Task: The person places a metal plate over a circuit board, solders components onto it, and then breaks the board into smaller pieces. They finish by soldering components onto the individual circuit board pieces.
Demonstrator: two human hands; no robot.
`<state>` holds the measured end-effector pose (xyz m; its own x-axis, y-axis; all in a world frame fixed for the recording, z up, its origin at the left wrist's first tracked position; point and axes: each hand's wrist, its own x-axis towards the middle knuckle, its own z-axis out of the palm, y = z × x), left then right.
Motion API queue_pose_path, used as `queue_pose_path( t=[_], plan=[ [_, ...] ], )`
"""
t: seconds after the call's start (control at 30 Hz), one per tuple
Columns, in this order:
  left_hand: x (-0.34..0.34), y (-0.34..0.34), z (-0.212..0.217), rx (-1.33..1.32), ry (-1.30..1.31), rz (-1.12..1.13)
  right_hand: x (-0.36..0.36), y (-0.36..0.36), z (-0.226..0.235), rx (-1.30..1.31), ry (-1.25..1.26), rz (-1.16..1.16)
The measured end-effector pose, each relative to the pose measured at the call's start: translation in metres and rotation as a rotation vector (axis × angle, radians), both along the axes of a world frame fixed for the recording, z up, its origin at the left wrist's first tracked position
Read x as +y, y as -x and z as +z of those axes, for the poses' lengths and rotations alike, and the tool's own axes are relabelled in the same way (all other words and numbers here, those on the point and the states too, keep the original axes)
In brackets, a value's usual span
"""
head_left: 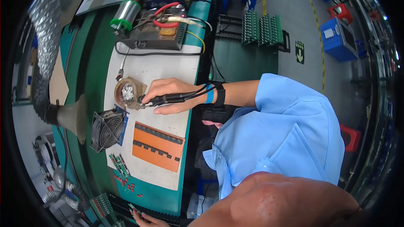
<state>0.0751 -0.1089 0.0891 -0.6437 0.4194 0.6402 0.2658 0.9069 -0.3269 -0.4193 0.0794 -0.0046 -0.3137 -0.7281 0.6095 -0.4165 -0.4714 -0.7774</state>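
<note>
My right hand grips a black soldering iron, its cable running back along my strapped wrist. The iron's front end reaches the rim of a round brown pot filled with silvery metal shavings. At the lower edge my left hand is partly in view, with a small green circuit board at its fingertips. Between the hands lies an orange fixture with rows of black pieces. Beside it are a pile of narrow green circuit boards and small red parts.
A square fan stands beside the pot, and a funnel-ended silver duct hangs past it. A soldering station and solder spool occupy the bench's upper end. Racked circuit boards stand near my left hand.
</note>
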Motion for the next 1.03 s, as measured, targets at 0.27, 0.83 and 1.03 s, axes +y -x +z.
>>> queue_pose_path(
  t=[0.27, 0.83, 1.03],
  plan=[
    [0.110, 0.100, 0.000, -0.076, -1.061, 1.143, -0.006, -0.006, 0.005, 0.026, 0.079, 0.016],
    [0.108, 0.181, -0.029, 0.127, -2.684, -0.052, 0.032, -0.043, 0.035, 0.082, -0.016, 0.406],
    [0.112, 0.179, -0.035, 0.139, -2.768, -0.194, 0.031, -0.050, 0.032, 0.117, -0.013, 0.433]
  ],
)
